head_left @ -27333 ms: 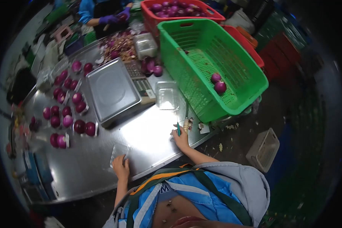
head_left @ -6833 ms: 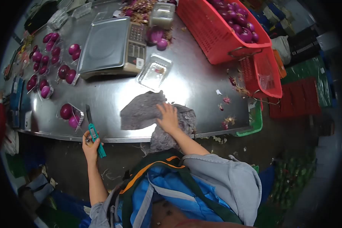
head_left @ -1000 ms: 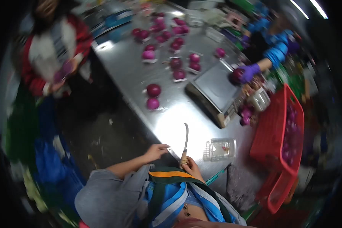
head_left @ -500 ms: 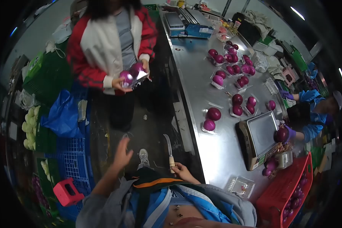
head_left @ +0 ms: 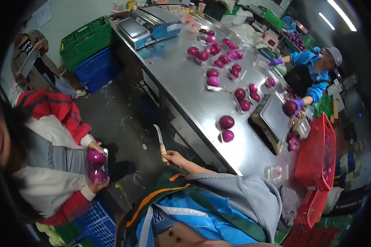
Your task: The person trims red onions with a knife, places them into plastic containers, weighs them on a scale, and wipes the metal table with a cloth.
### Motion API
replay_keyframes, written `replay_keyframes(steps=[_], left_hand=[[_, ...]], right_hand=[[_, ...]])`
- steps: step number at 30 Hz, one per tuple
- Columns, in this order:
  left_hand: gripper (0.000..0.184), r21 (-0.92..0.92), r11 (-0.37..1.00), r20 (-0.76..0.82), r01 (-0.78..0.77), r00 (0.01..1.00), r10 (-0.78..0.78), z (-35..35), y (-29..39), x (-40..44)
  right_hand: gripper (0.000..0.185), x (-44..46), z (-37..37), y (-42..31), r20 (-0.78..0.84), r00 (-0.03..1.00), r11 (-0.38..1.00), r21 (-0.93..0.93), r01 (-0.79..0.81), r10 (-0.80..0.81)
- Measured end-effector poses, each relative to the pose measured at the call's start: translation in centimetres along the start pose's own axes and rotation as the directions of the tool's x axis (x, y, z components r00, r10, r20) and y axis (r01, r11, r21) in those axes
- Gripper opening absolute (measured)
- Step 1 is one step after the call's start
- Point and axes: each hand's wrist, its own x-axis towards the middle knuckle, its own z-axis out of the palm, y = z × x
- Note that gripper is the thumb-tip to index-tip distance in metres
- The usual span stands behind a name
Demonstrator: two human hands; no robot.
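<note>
My right hand (head_left: 173, 158) is closed around the light wooden handle of a curved knife (head_left: 163, 149), whose blade points up and away over the floor beside the table. My left hand is out of view. At the left a person in a red and white jacket (head_left: 62, 117) holds a clear tray with two red onions (head_left: 96, 165). On the steel table (head_left: 185, 105) several clear trays of red onions (head_left: 226, 122) stand to the right of the knife.
A weighing scale (head_left: 272, 119) stands near a co-worker in blue (head_left: 313, 76), whose purple-gloved hand holds a red onion (head_left: 289, 108). A red crate (head_left: 313, 154) is at the right. Green (head_left: 86, 41) and blue crates (head_left: 95, 71) are stacked beyond the table's far end.
The view has swung to the right, so the person with the onion tray now appears farther left. My left hand has left the view. My right hand still holds the knife.
</note>
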Motion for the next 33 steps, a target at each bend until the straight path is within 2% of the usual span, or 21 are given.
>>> replay_keyframes(steps=[3, 6, 9, 13, 15, 17, 18, 21, 23, 24, 25, 26, 28, 29, 31, 32, 33], left_hand=[[0.062, -0.415, 0.909, 0.044, -0.026, 0.998, 0.048, -2.6, 5.6, 2.2], [0.062, -0.796, 0.605, 0.135, 0.024, 0.981, 0.139, -4.1, 10.9, 4.5], [0.062, -0.946, 0.307, 0.176, 0.107, 0.963, 0.206, -5.3, 15.8, 7.7], [0.062, -0.996, -0.011, 0.086, 0.091, 0.973, 0.216, -7.7, 19.7, 11.9], [0.062, -0.986, -0.16, 0.02, 0.049, 0.984, 0.176, -9.6, 20.9, 12.5], [0.062, -0.959, -0.283, -0.04, -0.008, 0.993, 0.109, -11.2, 22.3, 12.3], [0.062, -0.937, -0.347, -0.064, -0.032, 0.995, 0.08, -12.2, 23.0, 12.4], [0.063, -0.865, -0.487, -0.13, -0.121, 0.991, -0.014, -14.5, 25.3, 12.1], [0.063, -0.824, -0.539, -0.163, -0.173, 0.984, -0.068, -15.9, 26.6, 11.6], [0.063, -0.809, -0.552, -0.179, -0.2, 0.979, -0.092, -16.2, 27.3, 11.4], [0.063, -0.796, -0.565, -0.187, -0.217, 0.976, -0.111, -16.9, 27.9, 11.4], [0.063, -0.784, -0.576, -0.193, -0.231, 0.973, -0.127, -17.4, 28.6, 11.5], [0.063, -0.771, -0.589, -0.195, -0.241, 0.97, -0.141, -18.4, 29.8, 11.8], [0.063, -0.767, -0.594, -0.193, -0.243, 0.97, -0.147, -18.7, 30.4, 12.1], [0.063, -0.762, -0.6, -0.204, -0.242, 0.97, -0.132, -19.7, 31.3, 12.4], [0.063, -0.756, -0.607, -0.21, -0.244, 0.969, -0.128, -20.0, 31.5, 12.6], [0.065, -0.799, -0.56, -0.22, -0.218, 0.973, -0.065, -20.1, 32.0, 12.9]], right_hand=[[0.03, 7.7, 1.7, -4.5, 0.021, 0.999, 0.999, 0.005, 0.033, -0.033], [0.033, 18.0, 1.7, -6.0, 0.054, 0.995, 0.987, 0.144, 0.07, -0.078], [0.019, 29.6, 0.8, -9.4, 0.096, 0.992, 0.964, 0.26, 0.056, -0.083], [0.015, 45.1, -1.1, -17.0, 0.053, 0.997, 0.963, 0.266, 0.035, -0.051], [0.01, 54.2, -3.4, -19.2, 0.097, 0.992, 0.951, 0.306, 0.043, -0.076], [0.005, 61.0, -5.3, -21.4, 0.048, 0.996, 0.945, 0.321, 0.059, -0.079], [0.004, 63.0, -5.6, -23.1, -0.016, 0.999, 0.954, 0.299, 0.035, -0.031], [0.012, 73.9, -8.8, -25.0, -0.048, 0.997, 0.955, 0.295, -0.04, 0.056], [0.005, 80.5, -10.9, -25.4, -0.094, 0.988, 0.897, 0.437, -0.066, 0.119], [0.002, 82.3, -11.1, -26.3, -0.181, 0.968, 0.868, 0.493, -0.063, 0.174], [0.005, 84.3, -11.8, -26.2, -0.168, 0.979, 0.815, 0.579, 0.002, 0.118], [0.005, 85.6, -12.3, -26.3, -0.168, 0.976, 0.817, 0.577, -0.014, 0.135], [0.007, 87.1, -13.2, -26.6, -0.132, 0.981, 0.615, 0.765, 0.193, -0.144], [0.007, 87.5, -13.0, -27.3, -0.141, 0.981, 0.615, 0.764, 0.195, -0.135], [0.008, 87.4, -12.8, -28.9, -0.372, 0.928, 0.7, 0.663, 0.266, 0.0], [0.009, 88.4, -13.7, -26.9, -0.304, 0.946, 0.735, 0.616, 0.283, -0.109], [0.01, 88.3, -14.1, -24.9, -0.269, 0.955, 0.848, 0.471, 0.243, -0.124]])
